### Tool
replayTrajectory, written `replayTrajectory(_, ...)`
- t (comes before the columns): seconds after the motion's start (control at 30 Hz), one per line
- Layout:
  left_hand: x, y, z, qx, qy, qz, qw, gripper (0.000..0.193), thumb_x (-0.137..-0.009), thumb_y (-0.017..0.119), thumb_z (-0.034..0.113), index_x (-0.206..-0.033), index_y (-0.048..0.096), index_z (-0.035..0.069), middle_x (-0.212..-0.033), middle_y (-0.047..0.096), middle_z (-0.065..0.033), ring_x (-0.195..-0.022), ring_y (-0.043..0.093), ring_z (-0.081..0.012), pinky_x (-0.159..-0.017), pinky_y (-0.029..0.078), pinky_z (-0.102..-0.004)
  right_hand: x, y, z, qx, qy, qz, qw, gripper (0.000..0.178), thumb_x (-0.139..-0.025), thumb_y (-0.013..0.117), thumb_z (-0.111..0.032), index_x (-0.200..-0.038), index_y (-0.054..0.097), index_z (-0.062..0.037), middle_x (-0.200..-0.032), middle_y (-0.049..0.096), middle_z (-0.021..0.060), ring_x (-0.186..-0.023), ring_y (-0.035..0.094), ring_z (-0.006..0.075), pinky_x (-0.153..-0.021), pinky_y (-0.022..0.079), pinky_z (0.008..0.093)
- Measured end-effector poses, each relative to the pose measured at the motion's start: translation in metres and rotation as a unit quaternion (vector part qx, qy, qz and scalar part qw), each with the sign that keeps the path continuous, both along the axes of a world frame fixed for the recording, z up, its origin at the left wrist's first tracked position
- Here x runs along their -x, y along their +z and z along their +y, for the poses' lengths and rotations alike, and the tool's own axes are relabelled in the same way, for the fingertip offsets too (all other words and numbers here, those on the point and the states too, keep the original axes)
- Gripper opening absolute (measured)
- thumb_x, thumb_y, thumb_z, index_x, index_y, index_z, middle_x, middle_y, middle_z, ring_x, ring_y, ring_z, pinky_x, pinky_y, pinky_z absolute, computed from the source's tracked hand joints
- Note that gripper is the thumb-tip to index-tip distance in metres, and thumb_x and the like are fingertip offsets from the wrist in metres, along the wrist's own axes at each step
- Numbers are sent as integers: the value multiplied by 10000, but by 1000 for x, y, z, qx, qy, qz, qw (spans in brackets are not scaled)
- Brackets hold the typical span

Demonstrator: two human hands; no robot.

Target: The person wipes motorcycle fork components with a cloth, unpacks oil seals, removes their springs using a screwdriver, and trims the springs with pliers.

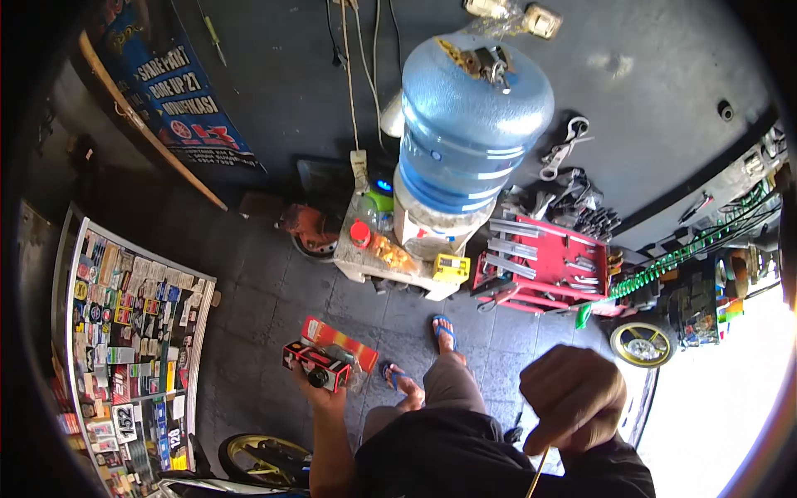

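My left hand is closed around a small black and red box, held up over the floor at left of centre. A round black part shows at the box's near side. Red and orange packaging card with clear plastic rises behind the box. On the right, close to the camera, my right hand is curled with its fingers pressed together. A thin yellowish rod runs down from its fingertips; its lower end is out of view, and I cannot tell its kind.
A blue water bottle sits on a dispenser beside a low table. To its right stands a red tool cart, near a green coiled hose and a wheel. A display case flanks the left; another wheel is below.
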State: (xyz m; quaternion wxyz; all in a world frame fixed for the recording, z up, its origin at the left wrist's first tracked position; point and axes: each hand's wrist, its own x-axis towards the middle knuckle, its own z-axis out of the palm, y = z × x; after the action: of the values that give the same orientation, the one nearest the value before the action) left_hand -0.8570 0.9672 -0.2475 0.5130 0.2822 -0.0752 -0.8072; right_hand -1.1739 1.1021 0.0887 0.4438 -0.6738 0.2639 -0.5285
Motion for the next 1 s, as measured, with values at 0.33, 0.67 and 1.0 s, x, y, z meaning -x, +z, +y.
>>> replayTrajectory(0.33,-19,-48,11,-34,-27,-32,999,573,-948,530,594,-1281,576,131,-1189,677,-101,-1014,695,-292,-823,606,-492,56,-366,16,-569,-484,94,658,255,-930,631,-209,-1037,745,-8,-720,636,9,-619,515,85,-576,419,275)
replayTrajectory(0.67,1,-86,33,-151,-32,-29,988,612,-938,553,587,-1331,556,118,-1203,672,-133,-1046,684,-331,-836,599,-541,21,-577,-101,-534,-539,187,625,295,-936,593,-287,-1081,733,-71,-875,722,186,-826,707,323,-743,529,396)
replayTrajectory(1.0,7,-86,12,-169,-12,-57,984,683,-896,594,625,-1358,527,127,-1208,668,-137,-1053,684,-332,-842,601,-535,31,-592,-152,-486,-543,225,647,301,-920,596,-283,-1066,737,-61,-939,723,205,-891,707,339,-810,528,413)
